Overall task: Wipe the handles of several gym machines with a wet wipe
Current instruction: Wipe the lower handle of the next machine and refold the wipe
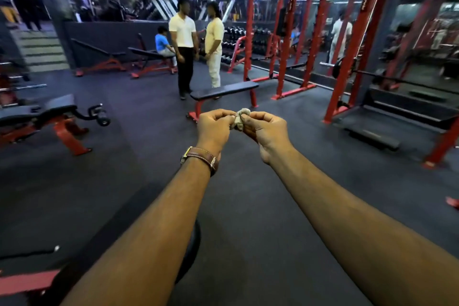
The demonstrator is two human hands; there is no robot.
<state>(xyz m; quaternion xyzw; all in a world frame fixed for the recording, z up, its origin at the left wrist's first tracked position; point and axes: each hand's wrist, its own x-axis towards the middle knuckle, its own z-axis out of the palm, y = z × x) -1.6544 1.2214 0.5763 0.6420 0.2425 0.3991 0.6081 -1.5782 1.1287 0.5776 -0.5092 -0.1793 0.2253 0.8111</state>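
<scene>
Head view. Item: small crumpled off-white wet wipe [239, 119], bunched into a wad, held in mid-air above the dark rubber floor [149, 156]. Left hand [214, 129] and right hand [265, 131] both pinch it with curled fingers, one at each side. Handling, judged: light, soft, limp, damp, likely tearable; best taken by loose edges to unfold.

Dim bluish gym light from ceiling spots, soft blur throughout, wide-angle bending at edges.
</scene>
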